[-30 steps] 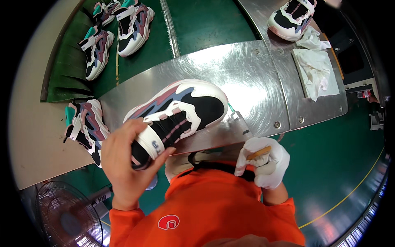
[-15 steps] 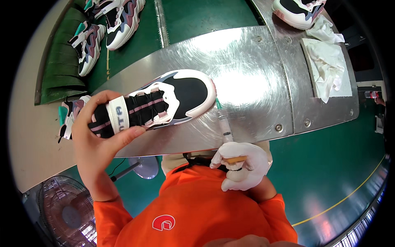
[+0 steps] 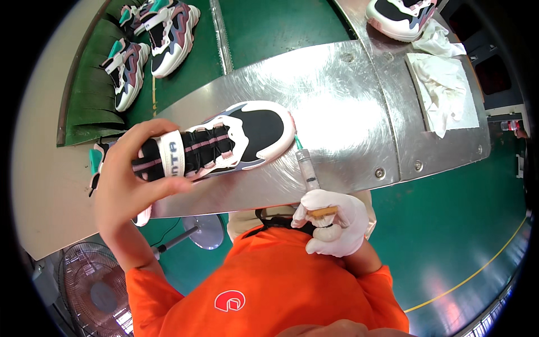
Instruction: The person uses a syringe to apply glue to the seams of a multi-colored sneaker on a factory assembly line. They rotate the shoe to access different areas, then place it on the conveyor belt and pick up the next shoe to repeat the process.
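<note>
While the left hand (image 3: 120,174) curves around the heel end of the shoe (image 3: 258,129), its thumb and fingers are spread to either side of the collar; how firmly they press, I cannot tell. In the head view the shoe is over the metal table (image 3: 348,112), toe to the right, laces up; its sole is hidden. The gloved right hand (image 3: 337,224), fingers curled, grips a syringe (image 3: 307,168) and a tan stick (image 3: 323,213) near the table's front edge, below and right of the toe. The syringe's green tip (image 3: 298,143) points up at the toe's rim, touching or just beside it. Well apart from both hands, a crumpled cloth (image 3: 443,90) lies on a white pad (image 3: 469,115) at the table's right.
</note>
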`<action>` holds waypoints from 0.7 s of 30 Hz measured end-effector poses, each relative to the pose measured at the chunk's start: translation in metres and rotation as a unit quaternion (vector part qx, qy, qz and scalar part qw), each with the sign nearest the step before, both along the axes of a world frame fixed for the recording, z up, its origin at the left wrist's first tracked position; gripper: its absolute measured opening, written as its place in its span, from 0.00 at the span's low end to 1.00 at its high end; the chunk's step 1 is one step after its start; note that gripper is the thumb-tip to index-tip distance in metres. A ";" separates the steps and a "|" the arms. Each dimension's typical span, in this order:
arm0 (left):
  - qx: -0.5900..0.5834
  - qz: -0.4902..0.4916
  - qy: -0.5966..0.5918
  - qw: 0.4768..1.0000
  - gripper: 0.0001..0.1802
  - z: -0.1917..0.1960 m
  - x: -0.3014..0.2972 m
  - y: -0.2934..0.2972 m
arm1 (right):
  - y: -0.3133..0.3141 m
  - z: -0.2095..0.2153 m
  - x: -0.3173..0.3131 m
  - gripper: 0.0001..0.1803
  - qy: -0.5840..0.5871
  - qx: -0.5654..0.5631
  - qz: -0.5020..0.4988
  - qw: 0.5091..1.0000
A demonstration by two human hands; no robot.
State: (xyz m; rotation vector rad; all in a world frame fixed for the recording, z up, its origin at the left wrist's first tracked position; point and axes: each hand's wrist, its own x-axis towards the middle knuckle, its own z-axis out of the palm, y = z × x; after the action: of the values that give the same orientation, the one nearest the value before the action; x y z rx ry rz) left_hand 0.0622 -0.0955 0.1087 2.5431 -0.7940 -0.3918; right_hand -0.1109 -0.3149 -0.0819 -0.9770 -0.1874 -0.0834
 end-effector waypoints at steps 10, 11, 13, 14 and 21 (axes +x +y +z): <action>0.171 -0.368 0.255 0.878 0.36 -0.052 0.092 -0.101 | 0.001 0.059 0.029 0.32 0.160 -0.031 -0.272 0.948; 0.208 -0.297 0.311 0.879 0.33 -0.048 0.087 -0.113 | 0.004 0.060 0.046 0.30 0.154 -0.011 -0.308 0.939; 0.173 -0.250 0.333 0.893 0.30 -0.047 0.079 -0.112 | 0.010 0.062 0.072 0.27 0.138 -0.028 -0.349 0.926; 0.152 -0.243 0.317 0.904 0.29 -0.041 0.069 -0.107 | 0.013 0.064 0.083 0.26 0.130 -0.066 -0.355 0.923; -0.095 -0.135 0.225 0.960 0.24 0.019 0.017 -0.055 | 0.034 0.119 0.132 0.25 -0.009 -0.084 -0.351 0.933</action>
State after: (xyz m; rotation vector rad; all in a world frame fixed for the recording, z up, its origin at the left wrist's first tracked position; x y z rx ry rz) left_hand 0.0788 -0.1505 0.1275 2.0558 -0.9445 -0.8991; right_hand 0.0210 -0.2806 0.0373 -1.1771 0.1511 -0.7431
